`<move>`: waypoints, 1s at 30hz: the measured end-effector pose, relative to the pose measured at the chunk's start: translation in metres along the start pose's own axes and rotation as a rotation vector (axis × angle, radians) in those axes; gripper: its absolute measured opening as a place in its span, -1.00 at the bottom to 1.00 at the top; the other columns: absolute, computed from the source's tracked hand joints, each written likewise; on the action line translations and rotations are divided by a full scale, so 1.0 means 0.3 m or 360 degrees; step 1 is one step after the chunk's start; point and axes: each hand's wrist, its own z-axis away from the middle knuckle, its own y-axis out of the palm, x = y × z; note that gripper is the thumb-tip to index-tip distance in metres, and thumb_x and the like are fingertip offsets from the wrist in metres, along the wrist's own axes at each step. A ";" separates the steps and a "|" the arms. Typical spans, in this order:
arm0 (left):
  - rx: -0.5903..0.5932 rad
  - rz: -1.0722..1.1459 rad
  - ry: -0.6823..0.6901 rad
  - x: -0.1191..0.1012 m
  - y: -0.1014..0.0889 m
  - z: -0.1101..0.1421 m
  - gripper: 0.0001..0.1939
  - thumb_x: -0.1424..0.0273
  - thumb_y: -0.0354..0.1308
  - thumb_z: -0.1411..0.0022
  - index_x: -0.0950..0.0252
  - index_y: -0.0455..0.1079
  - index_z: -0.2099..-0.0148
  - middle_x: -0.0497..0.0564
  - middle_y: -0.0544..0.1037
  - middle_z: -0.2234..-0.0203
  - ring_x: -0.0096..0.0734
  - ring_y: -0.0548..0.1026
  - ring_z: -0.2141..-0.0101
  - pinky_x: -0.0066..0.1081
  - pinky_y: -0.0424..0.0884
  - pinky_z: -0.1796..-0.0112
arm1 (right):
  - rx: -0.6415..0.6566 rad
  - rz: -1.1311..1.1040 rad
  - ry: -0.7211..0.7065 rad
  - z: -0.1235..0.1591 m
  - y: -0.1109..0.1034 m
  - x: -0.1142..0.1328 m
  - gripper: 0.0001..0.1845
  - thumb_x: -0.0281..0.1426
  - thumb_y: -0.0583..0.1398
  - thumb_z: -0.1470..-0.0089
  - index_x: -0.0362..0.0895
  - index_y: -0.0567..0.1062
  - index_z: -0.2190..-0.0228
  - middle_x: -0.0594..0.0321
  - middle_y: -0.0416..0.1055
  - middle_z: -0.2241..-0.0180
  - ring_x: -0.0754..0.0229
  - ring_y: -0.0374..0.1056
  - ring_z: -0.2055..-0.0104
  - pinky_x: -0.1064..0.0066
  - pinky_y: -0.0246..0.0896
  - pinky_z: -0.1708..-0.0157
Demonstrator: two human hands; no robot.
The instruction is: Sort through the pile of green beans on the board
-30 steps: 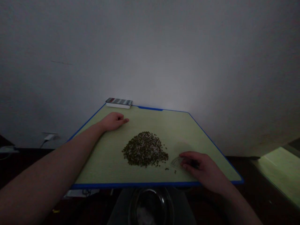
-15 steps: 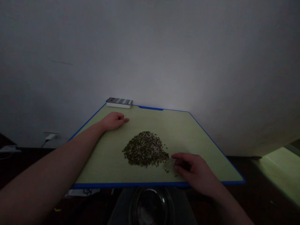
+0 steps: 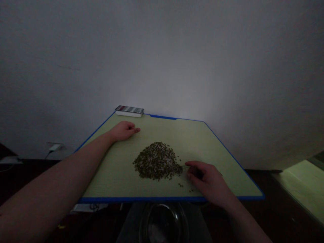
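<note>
A heap of small green-brown beans or seeds mixed with paler grains [image 3: 157, 162] lies on a pale table with a blue edge [image 3: 121, 182]. At the heap's right side, my right hand [image 3: 206, 179] is curled with its fingertips around a small see-through object [image 3: 185, 168]. Most of that object is hidden by the fingers, and its kind is unclear. Behind the heap to the left, my left hand [image 3: 123, 131] rests on the table in a loose fist, with nothing visible in it. A few stray grains lie below my right fingertips.
A phone on a white box [image 3: 129, 111] sits at the table's far left corner, against the grey wall [image 3: 162, 60]. Below the near edge stands a shiny round metal bowl [image 3: 163, 222]. A plug with a cable [image 3: 54, 147] is on the wall at left.
My right hand has shifted slightly up. The see-through object has turned or drawn in, so less of its ribbed side shows. My left hand stays in place on the table.
</note>
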 end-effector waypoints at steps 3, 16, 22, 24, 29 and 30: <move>0.0005 -0.0012 0.0001 -0.001 -0.001 0.000 -0.54 0.02 -0.04 -0.04 0.26 0.07 0.65 -0.13 0.10 0.75 -0.52 0.11 0.63 -0.44 -0.01 0.57 | 0.0015 0.0003 -0.0019 -0.006 0.001 0.009 -0.66 -0.43 0.11 0.02 -0.14 0.45 0.15 0.26 0.46 0.44 0.25 0.35 0.44 0.44 0.21 0.43; 0.0019 -0.0017 0.0007 -0.002 -0.004 0.001 -0.54 0.00 -0.06 -0.03 0.25 0.09 0.64 -0.13 0.11 0.75 -0.49 0.13 0.63 -0.42 0.01 0.55 | 0.0088 -0.0025 -0.0088 -0.022 0.020 0.041 -0.71 -0.45 0.11 0.02 -0.13 0.48 0.21 0.26 0.44 0.49 0.27 0.32 0.47 0.45 0.19 0.47; 0.0023 -0.0005 -0.0008 -0.002 -0.002 0.000 -0.54 0.00 -0.06 -0.03 0.25 0.10 0.65 -0.12 0.12 0.75 -0.49 0.13 0.62 -0.42 0.01 0.55 | 0.0126 -0.0049 -0.0124 -0.019 0.019 0.044 -0.69 -0.49 0.11 0.04 -0.12 0.48 0.20 0.24 0.47 0.41 0.25 0.36 0.41 0.43 0.24 0.40; 0.0029 -0.0012 -0.0004 -0.001 -0.002 -0.001 -0.54 0.00 -0.06 -0.03 0.25 0.10 0.65 -0.12 0.12 0.74 -0.49 0.13 0.62 -0.42 0.00 0.55 | 0.0142 -0.0043 -0.0118 -0.017 0.017 0.043 -0.69 -0.49 0.11 0.05 -0.12 0.48 0.20 0.25 0.47 0.42 0.25 0.36 0.41 0.44 0.24 0.41; 0.0024 -0.0030 0.0003 -0.001 -0.002 -0.002 -0.55 0.00 -0.06 -0.04 0.25 0.09 0.65 -0.12 0.11 0.74 -0.49 0.13 0.62 -0.42 0.00 0.55 | 0.0147 -0.0041 -0.0116 -0.016 0.020 0.048 -0.68 -0.49 0.11 0.04 -0.12 0.49 0.20 0.26 0.46 0.45 0.25 0.35 0.44 0.43 0.23 0.42; 0.0023 -0.0030 -0.0002 -0.001 -0.002 -0.001 -0.54 0.00 -0.06 -0.04 0.25 0.09 0.65 -0.12 0.12 0.74 -0.49 0.13 0.62 -0.42 -0.01 0.55 | 0.0138 -0.0041 -0.0110 -0.016 0.021 0.049 -0.69 -0.49 0.11 0.04 -0.12 0.49 0.20 0.26 0.46 0.46 0.25 0.34 0.45 0.43 0.22 0.43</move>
